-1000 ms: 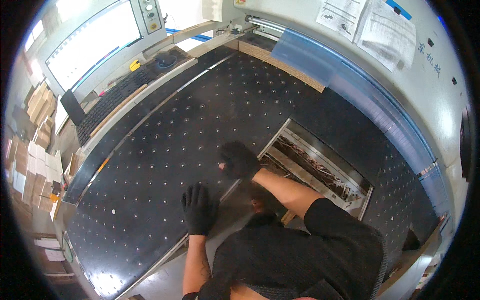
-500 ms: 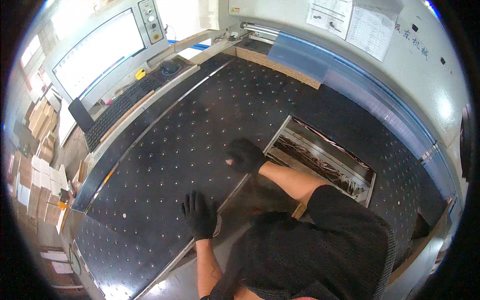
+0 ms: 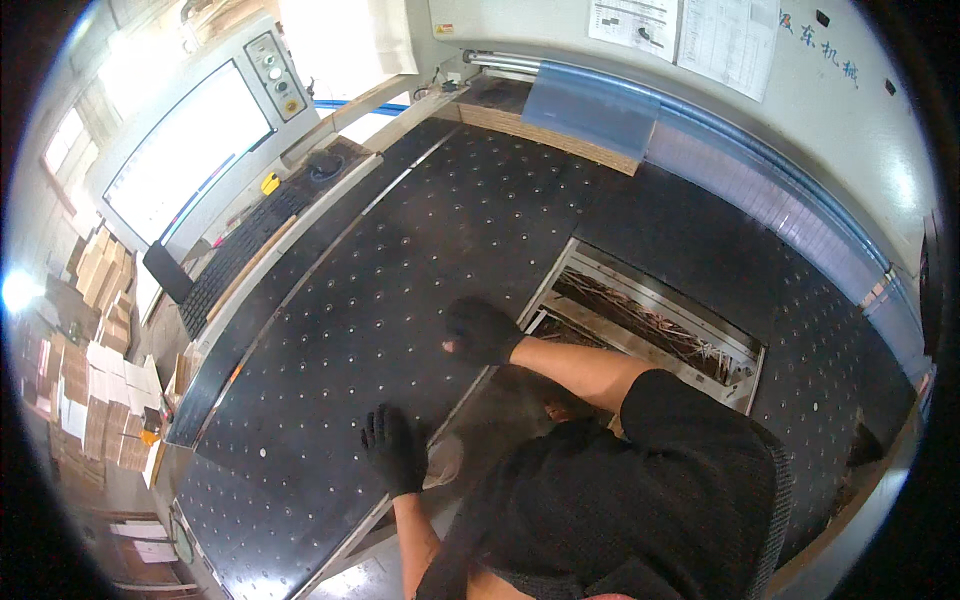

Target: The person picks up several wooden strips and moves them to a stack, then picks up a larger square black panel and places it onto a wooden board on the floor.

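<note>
Before me, the left gloved hand [image 3: 396, 452] spreads flat, gripping nothing visible, apparently bracing on the studded black machine table [image 3: 325, 365], while the right gloved hand [image 3: 482, 332] curls loosely, its grip unclear.

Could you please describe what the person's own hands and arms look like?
The left hand and right hand wear close-fitting black fabric gloves; the right leaves a fingertip exposed. Both visible forearms are bare, the right one below a textured black short sleeve.
</note>
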Available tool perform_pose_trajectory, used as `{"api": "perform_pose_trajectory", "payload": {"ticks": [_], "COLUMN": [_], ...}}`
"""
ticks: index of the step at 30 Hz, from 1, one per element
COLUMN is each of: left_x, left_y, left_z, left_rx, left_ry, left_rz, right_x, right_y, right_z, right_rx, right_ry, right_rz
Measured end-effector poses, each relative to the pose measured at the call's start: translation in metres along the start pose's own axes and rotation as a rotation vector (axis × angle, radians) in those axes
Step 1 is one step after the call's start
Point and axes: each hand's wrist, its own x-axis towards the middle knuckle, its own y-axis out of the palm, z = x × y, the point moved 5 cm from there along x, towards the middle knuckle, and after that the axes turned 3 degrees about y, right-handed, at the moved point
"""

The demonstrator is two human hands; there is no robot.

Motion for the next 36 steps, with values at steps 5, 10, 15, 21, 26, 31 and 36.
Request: {"api": "perform_pose_trajectory", "payload": {"ticks": [5,10,15,21,26,31,36], "left_x": [0.006,0.004,-0.007,-0.014,-0.009,-0.007,-0.009], "left_y": [0.002,0.004,0.017,0.026,0.025,0.012,0.016], "left_z": [-0.002,0.002,0.017,0.033,0.029,0.013,0.021], "left_rx": [0.051,0.075,0.134,0.174,0.221,0.212,0.227], "left_ry": [-0.019,-0.098,-0.129,-0.199,-0.322,-0.182,-0.194], "left_rz": [0.006,0.032,0.121,0.137,0.201,-0.012,-0.001], "right_x": [-0.002,-0.036,-0.084,-0.128,-0.106,-0.065,-0.070], "right_y": [-0.005,-0.054,-0.148,-0.238,-0.221,-0.176,-0.162], "right_z": [-0.032,-0.092,-0.180,-0.320,-0.349,-0.368,-0.321], "right_rx": [0.170,0.713,0.405,0.833,0.609,0.454,0.375], "right_ry": [0.112,0.392,0.508,0.823,1.050,1.118,0.925], "right_rz": [-0.037,-0.055,-0.200,-1.048,-1.035,-0.975,-1.104]}}
